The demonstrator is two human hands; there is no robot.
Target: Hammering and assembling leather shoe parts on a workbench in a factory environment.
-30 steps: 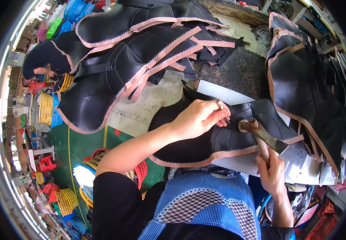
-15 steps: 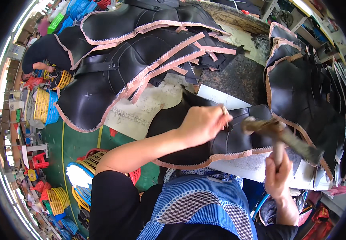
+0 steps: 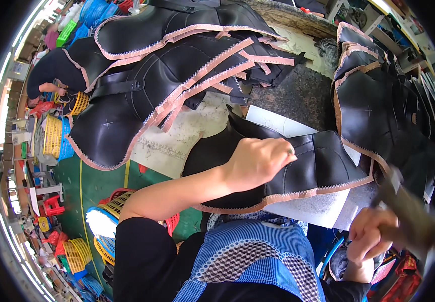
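Observation:
My left hand (image 3: pixel 260 163) is closed, knuckles up, over a black leather-like panel (image 3: pixel 338 156) with stitched lines and a pink zigzag-cut edge. Its fingers press together near a stitched seam, and whatever they hold is mostly hidden. Off the panel's right end, my right hand (image 3: pixel 371 234) is wrapped around the handle of a hammer (image 3: pixel 411 214). Motion smears the hammer, whose head is out beyond the hand to the right.
Similar black panels (image 3: pixel 122 121) with pink edges lie stacked at the left, one with a strap. More panels (image 3: pixel 366 105) are piled on the right. A dark worn slab (image 3: pixel 298 100) and a white sheet (image 3: pixel 278 121) lie behind. Baskets (image 3: pixel 104 226) stand lower left.
My right hand has swung the hammer away to the right and nearer to me. My left hand has shifted slightly, its fingers now turned lower over the panel.

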